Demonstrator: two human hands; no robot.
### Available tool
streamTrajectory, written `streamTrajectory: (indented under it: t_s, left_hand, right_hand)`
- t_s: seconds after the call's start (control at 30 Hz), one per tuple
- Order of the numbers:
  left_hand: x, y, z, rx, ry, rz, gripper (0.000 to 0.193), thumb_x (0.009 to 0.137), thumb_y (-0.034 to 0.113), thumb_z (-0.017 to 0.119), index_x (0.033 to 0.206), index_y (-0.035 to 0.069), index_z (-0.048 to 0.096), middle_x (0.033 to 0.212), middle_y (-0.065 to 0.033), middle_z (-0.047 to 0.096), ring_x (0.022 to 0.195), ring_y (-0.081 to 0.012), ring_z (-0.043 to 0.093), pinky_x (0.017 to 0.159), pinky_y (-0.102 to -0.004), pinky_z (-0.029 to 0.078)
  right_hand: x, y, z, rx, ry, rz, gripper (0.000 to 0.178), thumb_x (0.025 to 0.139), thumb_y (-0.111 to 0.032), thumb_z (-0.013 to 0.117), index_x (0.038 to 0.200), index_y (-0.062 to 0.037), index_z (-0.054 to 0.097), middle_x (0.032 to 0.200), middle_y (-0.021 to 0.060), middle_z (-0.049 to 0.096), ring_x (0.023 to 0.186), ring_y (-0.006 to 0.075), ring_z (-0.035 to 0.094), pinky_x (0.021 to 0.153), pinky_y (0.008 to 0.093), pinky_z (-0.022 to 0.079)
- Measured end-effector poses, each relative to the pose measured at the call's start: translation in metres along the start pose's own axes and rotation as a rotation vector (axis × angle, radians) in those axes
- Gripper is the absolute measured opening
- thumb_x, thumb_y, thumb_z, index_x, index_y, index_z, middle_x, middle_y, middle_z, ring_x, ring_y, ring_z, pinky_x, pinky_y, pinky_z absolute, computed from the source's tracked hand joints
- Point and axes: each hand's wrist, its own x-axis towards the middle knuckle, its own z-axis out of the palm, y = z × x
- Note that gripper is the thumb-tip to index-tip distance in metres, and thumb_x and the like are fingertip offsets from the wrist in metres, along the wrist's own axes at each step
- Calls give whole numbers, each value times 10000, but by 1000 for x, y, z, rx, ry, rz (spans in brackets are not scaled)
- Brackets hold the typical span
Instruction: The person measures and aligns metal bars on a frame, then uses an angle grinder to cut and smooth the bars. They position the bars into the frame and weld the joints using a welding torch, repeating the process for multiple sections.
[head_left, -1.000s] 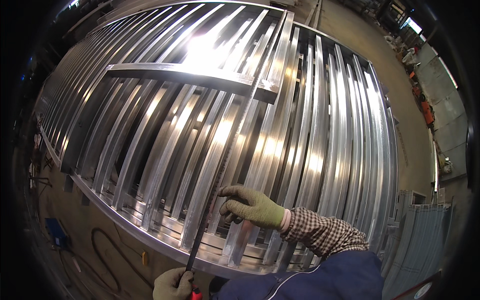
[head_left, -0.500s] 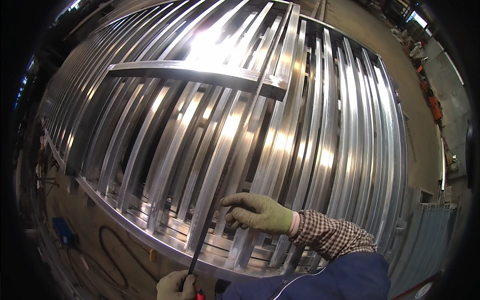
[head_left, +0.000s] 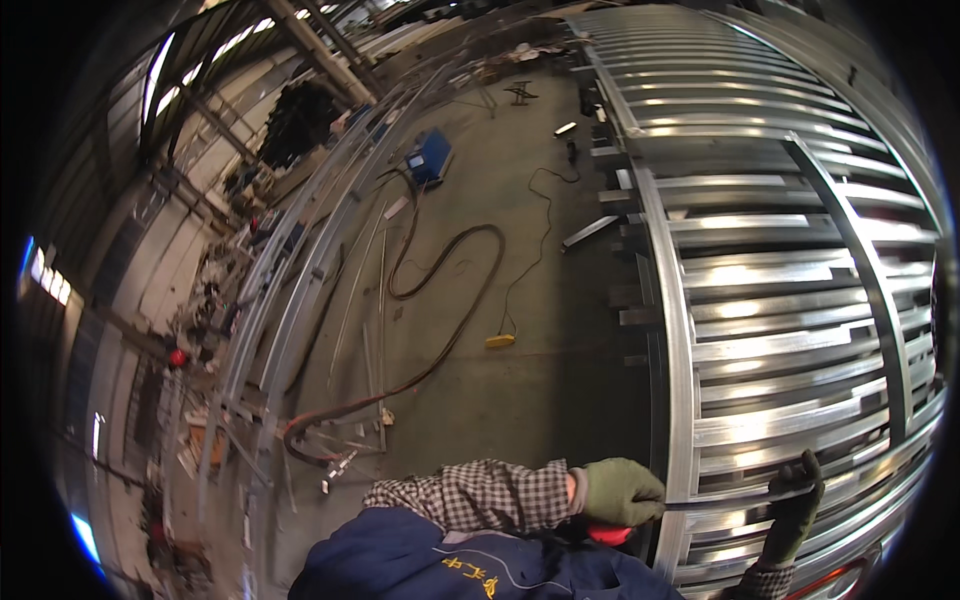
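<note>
My left hand, in a green knit glove, is closed at the near edge of a metal frame. It grips a tape measure; part of its red case shows below the glove. From there the dark, narrow tape blade runs to the right across the frame's bars. My right hand, also gloved and in shadow, is over the bars with its fingers curled at the blade, one finger pointing up. The far end of the blade is hard to make out.
Many parallel silver bars fill the frame, with a loose crosspiece lying over them. On the floor at left are a blue machine, a thick curving cable, a yellow object and long metal rails.
My view has swung left, bringing the floor and the blue machine into the middle. The left hand still holds the tape measure; the right hand is now at the blade, farther from the left.
</note>
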Motion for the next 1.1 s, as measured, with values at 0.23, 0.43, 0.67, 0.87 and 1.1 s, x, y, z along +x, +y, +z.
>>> streamTrajectory:
  t_s: [0.23,0.43,0.67,0.87,1.1]
  left_hand:
    - [-114,-46,5,-13,41,-40,405,1058,425,635,1150,73,812,1066,-185,800,1022,-353,772,927,-437,607]
    - [-213,-85,40,-305,135,-198,363,1038,331,759,1221,22,815,980,-85,830,876,-137,749,823,-296,601]
    - [-304,-132,102,-207,351,-143,467,1036,477,708,1290,94,792,1165,-148,827,1101,-291,784,973,-407,606]
    - [-363,-138,131,-489,509,-193,439,1047,483,716,1222,89,798,1087,-125,827,1035,-281,778,931,-410,593]
    - [-404,-153,158,-714,716,-259,453,1071,490,710,1176,57,793,994,-108,805,945,-216,746,875,-417,578]
  right_hand:
    - [-86,-9,62,-213,-383,-405,525,1161,-435,533,1497,-35,585,1029,125,690,860,273,725,745,454,663]
    - [-158,24,116,0,-559,-167,407,1143,-383,623,1366,-45,659,975,108,722,741,196,636,650,330,519]
    - [-166,82,104,-234,-751,-225,419,1173,-307,541,1488,-45,629,1109,1,627,972,106,607,838,272,515]
    - [-220,154,169,-372,-1140,111,435,1178,-299,543,1530,-54,613,1314,57,675,1156,157,673,960,296,572]
    - [-291,245,269,-492,-1155,34,364,1148,-319,593,1398,-63,663,1049,21,635,888,126,618,781,274,533]
